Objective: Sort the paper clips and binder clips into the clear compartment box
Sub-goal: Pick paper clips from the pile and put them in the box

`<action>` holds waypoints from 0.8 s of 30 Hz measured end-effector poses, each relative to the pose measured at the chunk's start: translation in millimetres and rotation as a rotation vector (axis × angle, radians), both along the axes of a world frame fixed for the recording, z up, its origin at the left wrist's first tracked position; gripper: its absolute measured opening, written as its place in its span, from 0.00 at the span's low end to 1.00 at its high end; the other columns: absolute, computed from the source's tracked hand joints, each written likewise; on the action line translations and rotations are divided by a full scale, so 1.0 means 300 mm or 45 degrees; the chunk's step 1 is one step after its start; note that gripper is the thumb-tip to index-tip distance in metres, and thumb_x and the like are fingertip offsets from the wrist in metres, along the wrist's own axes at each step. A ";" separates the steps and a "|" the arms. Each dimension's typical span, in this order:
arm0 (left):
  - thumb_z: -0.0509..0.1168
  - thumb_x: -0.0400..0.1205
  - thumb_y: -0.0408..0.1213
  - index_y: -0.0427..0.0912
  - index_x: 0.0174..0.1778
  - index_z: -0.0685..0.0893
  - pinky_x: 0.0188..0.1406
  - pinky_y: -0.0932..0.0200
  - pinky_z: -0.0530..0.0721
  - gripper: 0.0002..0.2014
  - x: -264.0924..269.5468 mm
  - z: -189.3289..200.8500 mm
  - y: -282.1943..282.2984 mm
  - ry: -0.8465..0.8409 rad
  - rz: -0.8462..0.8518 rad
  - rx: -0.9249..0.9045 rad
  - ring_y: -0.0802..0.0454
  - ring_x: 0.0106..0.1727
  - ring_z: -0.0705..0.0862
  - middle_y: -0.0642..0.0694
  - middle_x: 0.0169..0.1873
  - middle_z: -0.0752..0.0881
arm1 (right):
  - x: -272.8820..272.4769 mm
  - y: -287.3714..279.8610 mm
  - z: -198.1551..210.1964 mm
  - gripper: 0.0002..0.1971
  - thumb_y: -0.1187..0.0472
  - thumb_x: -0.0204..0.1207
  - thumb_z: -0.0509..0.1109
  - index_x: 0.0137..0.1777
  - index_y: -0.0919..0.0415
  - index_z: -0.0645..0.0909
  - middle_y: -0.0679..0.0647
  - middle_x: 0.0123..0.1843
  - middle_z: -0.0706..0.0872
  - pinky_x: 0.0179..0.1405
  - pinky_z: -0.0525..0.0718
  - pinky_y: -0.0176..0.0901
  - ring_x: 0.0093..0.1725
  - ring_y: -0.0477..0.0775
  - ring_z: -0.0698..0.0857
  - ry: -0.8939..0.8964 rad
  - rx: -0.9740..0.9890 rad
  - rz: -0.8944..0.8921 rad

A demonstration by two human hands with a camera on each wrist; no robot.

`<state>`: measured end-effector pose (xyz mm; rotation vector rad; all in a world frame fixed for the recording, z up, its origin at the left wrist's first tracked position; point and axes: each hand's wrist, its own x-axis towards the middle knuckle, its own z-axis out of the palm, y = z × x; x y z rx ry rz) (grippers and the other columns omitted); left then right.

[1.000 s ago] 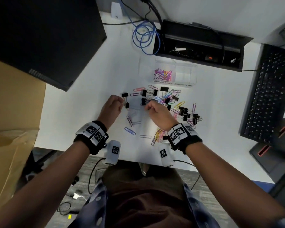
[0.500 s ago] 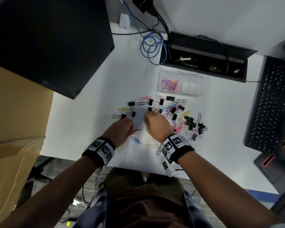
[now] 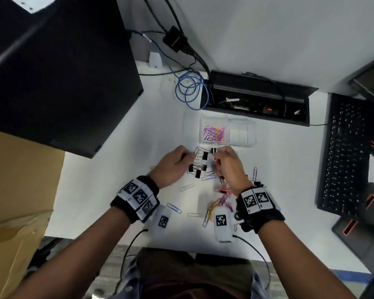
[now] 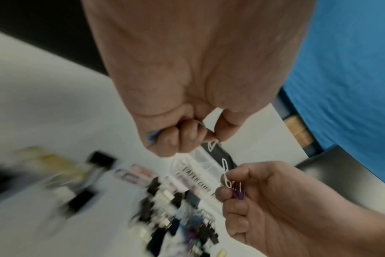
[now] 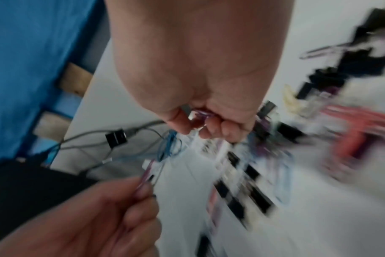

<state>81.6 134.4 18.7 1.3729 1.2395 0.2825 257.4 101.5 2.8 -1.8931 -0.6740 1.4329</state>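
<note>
The clear compartment box (image 3: 249,134) lies at the back of the white desk (image 3: 108,180), with coloured paper clips (image 3: 214,133) in its left section. Just in front of it are black binder clips (image 3: 200,167) mixed with loose paper clips (image 3: 217,203). My left hand (image 3: 188,157) hovers over the pile, fingers curled around a blue clip (image 4: 151,136) and a white clip (image 4: 211,145). My right hand (image 3: 217,158) pinches a white paper clip (image 3: 214,156) and several purple clips (image 4: 237,191). Both hands are a short way before the box.
A black computer tower (image 3: 52,72) stands at the left, with a cardboard box (image 3: 13,190) beside it. A cable tray (image 3: 257,100) and a coiled blue cable (image 3: 190,91) lie behind the box. On the right is a black keyboard (image 3: 343,152).
Both hands have moved forward from the near side of the pile to its far side, close to the box, with clips held in their fingers.
</note>
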 end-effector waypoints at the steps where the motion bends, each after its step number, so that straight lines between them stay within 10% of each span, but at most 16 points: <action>1: 0.58 0.86 0.40 0.40 0.43 0.74 0.32 0.59 0.70 0.08 0.050 0.001 0.047 0.066 -0.029 0.043 0.57 0.30 0.72 0.52 0.29 0.74 | 0.022 0.032 0.016 0.03 0.64 0.77 0.62 0.42 0.57 0.74 0.51 0.28 0.75 0.22 0.68 0.38 0.23 0.49 0.71 -0.063 0.018 -0.023; 8: 0.56 0.80 0.37 0.40 0.25 0.75 0.32 0.56 0.75 0.16 0.309 -0.041 0.244 0.242 0.027 -0.041 0.43 0.28 0.81 0.43 0.25 0.82 | 0.132 0.233 0.006 0.10 0.59 0.66 0.61 0.41 0.60 0.83 0.58 0.37 0.86 0.38 0.83 0.46 0.36 0.57 0.85 -0.201 -0.058 0.022; 12: 0.53 0.76 0.46 0.39 0.55 0.82 0.58 0.41 0.85 0.20 0.290 -0.086 0.242 0.156 0.262 -0.065 0.38 0.53 0.87 0.36 0.49 0.88 | 0.148 0.239 0.030 0.13 0.63 0.69 0.58 0.43 0.63 0.84 0.59 0.39 0.86 0.51 0.90 0.59 0.38 0.58 0.84 -0.149 0.002 0.048; 16: 0.56 0.80 0.44 0.40 0.62 0.81 0.59 0.42 0.86 0.18 0.257 -0.029 0.168 -0.045 0.470 -0.023 0.40 0.54 0.88 0.43 0.49 0.87 | 0.159 0.206 0.050 0.22 0.69 0.78 0.56 0.71 0.65 0.77 0.62 0.57 0.87 0.51 0.87 0.48 0.49 0.56 0.88 -0.318 0.094 0.223; 20: 0.61 0.83 0.32 0.43 0.52 0.85 0.45 0.57 0.88 0.09 0.142 -0.013 0.029 0.177 0.365 0.184 0.52 0.40 0.89 0.48 0.42 0.89 | 0.171 0.144 0.053 0.14 0.70 0.78 0.64 0.60 0.61 0.84 0.54 0.51 0.88 0.38 0.79 0.23 0.42 0.44 0.86 -0.419 0.305 0.344; 24: 0.62 0.79 0.29 0.45 0.43 0.84 0.44 0.61 0.80 0.07 -0.066 -0.083 -0.117 0.649 0.298 0.258 0.48 0.41 0.86 0.48 0.41 0.88 | 0.132 0.052 0.005 0.08 0.69 0.75 0.71 0.50 0.60 0.88 0.44 0.41 0.87 0.40 0.78 0.20 0.39 0.34 0.84 -0.309 0.349 0.760</action>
